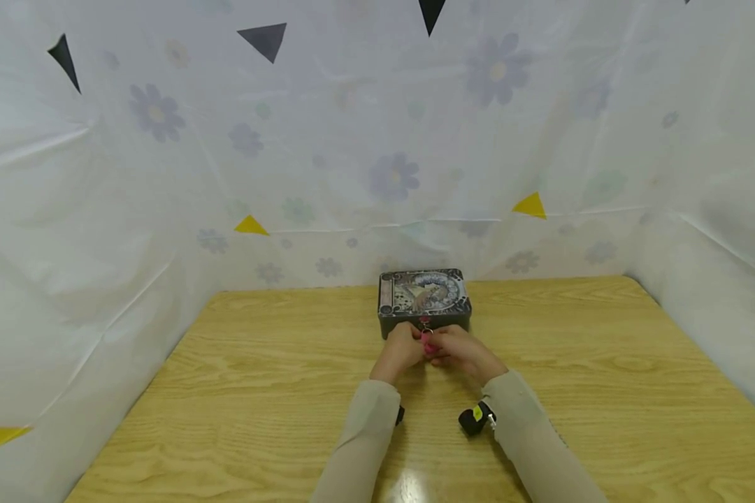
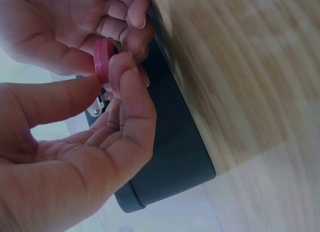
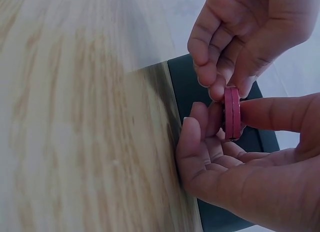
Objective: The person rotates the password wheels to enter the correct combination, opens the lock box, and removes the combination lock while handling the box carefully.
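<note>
A small pink padlock (image 1: pixel 428 342) hangs by its metal shackle at the front of a dark tin box (image 1: pixel 423 293) with a patterned lid. My left hand (image 1: pixel 404 349) pinches one side of the padlock between thumb and fingertips. From the other side my right hand (image 1: pixel 464 351) pinches it too, thumb against the rounded body (image 3: pixel 232 113). In the left wrist view a metal latch (image 2: pixel 96 108) shows behind the left thumb. Fingers of both hands hide much of the padlock's faces.
The box stands near the back edge of a wooden table (image 1: pixel 277 370). Behind it hangs a white flowered sheet (image 1: pixel 327 175) with black and yellow triangles. A black wrist strap piece (image 1: pixel 473 420) hangs under the right sleeve.
</note>
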The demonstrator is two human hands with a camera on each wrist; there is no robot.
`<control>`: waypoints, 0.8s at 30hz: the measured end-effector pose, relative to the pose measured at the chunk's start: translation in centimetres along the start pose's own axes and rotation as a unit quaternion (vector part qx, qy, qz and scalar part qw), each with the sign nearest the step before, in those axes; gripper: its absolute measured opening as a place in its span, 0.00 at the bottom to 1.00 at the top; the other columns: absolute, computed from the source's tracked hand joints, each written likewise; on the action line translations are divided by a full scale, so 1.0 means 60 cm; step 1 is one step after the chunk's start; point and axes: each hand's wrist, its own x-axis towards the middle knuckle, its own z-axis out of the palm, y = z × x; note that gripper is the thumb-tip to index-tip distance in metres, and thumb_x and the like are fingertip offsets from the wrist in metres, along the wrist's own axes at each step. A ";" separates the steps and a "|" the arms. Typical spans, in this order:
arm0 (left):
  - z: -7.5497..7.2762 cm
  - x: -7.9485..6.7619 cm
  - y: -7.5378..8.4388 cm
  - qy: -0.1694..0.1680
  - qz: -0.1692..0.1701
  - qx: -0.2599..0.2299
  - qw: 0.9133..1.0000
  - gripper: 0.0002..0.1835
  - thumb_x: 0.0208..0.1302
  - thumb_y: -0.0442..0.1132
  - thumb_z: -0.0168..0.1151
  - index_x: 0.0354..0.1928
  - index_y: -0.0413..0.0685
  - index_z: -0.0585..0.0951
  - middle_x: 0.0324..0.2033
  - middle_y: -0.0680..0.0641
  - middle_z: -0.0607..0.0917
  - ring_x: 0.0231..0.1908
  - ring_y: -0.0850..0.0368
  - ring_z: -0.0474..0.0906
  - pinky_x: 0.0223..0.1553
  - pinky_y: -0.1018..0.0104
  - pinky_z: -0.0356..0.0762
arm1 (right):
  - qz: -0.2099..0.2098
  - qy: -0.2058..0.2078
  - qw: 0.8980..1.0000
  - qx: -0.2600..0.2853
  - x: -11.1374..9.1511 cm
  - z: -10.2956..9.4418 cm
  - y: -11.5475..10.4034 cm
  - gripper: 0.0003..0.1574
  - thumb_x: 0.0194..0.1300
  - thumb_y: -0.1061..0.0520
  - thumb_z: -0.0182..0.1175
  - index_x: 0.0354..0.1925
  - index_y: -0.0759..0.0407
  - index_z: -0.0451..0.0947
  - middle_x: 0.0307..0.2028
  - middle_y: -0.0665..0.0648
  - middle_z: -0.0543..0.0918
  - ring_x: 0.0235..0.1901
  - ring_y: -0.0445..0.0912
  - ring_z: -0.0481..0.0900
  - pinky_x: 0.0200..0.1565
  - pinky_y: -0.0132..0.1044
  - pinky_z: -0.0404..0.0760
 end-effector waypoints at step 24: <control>-0.002 0.000 0.003 -0.008 -0.006 -0.006 1.000 0.07 0.58 0.32 0.64 0.36 0.35 0.77 0.31 0.44 0.80 0.32 0.53 0.74 0.34 0.65 0.75 | 0.027 0.009 1.000 0.011 -0.003 -0.001 -0.006 0.15 0.71 0.62 0.48 0.47 0.75 0.73 0.28 0.52 0.79 0.29 0.41 0.78 0.38 0.35 0.79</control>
